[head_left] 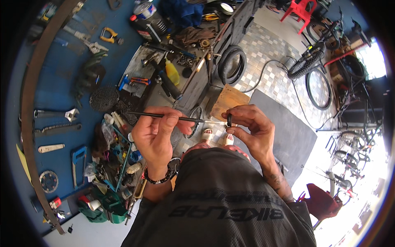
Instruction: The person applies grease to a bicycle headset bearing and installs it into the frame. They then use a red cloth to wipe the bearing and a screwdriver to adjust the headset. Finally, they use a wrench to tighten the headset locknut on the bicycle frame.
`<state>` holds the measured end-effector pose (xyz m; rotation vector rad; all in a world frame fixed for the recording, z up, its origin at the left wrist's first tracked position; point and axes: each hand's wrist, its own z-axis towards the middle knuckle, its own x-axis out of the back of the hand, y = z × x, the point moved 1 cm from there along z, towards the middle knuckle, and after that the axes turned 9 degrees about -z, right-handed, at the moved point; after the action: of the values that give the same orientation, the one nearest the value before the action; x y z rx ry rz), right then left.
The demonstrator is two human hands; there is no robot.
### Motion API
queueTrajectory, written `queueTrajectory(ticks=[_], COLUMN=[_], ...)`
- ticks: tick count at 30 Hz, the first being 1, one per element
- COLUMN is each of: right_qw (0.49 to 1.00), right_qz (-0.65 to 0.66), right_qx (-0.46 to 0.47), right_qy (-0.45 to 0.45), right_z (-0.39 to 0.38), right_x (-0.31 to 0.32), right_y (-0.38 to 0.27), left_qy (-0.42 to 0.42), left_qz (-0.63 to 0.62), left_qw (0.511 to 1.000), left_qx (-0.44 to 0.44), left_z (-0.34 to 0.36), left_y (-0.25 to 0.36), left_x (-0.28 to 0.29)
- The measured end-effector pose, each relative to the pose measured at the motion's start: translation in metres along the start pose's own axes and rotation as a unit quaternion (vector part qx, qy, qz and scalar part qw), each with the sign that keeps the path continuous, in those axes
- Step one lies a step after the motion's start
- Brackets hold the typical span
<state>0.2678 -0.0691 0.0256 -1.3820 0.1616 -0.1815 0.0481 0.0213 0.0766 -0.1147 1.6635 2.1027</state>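
My left hand pinches a thin dark-handled brush between thumb and fingers. The brush lies nearly level, its pale tip pointing right. At that tip, my right hand grips a small black ring-shaped part between thumb and fingertips, seen almost edge-on. Tip and ring appear to meet; whether they touch I cannot tell for sure. Both hands are raised in front of my body, above my feet.
To the left, a cluttered workbench carries a yellow squeeze bottle and tools. More tools, including an adjustable wrench, hang on a blue board. Beyond my hands are a wooden box, black tyres and a dark mat. Bicycles stand right.
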Motion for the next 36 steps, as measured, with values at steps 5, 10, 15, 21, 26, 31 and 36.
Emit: queueTrajectory(ticks=[5, 10, 15, 21, 26, 31, 36], right_qw=[0.998, 0.996, 0.995, 0.993, 0.991, 0.993, 0.992], right_qz=[-0.053, -0.028, -0.053, -0.079, -0.087, -0.088, -0.099], right_qx=[0.022, 0.033, 0.038, 0.042, 0.053, 0.046, 0.052], right_qy=[0.028, 0.077, 0.077, 0.082, 0.083, 0.059, 0.053], right_z=[-0.01, -0.015, -0.017, -0.018, -0.018, -0.018, -0.018], right_x=[0.021, 0.027, 0.032, 0.031, 0.03, 0.031, 0.03], right_y=[-0.007, -0.006, -0.007, -0.009, -0.009, -0.009, -0.009], left_qy=[-0.036, -0.04, -0.075, -0.076, -0.069, -0.086, -0.082], left_qz=[-0.01, -0.016, -0.026, -0.021, -0.017, -0.008, -0.004], left_qw=[0.999, 0.999, 0.997, 0.997, 0.997, 0.996, 0.996], left_qx=[0.001, 0.006, 0.025, 0.015, 0.007, 0.024, 0.016], left_z=[0.01, 0.013, 0.015, 0.017, 0.017, 0.014, 0.014], left_y=[-0.011, -0.017, -0.021, -0.027, -0.027, -0.02, -0.018], left_x=[-0.021, -0.032, -0.035, -0.036, -0.035, -0.035, -0.035])
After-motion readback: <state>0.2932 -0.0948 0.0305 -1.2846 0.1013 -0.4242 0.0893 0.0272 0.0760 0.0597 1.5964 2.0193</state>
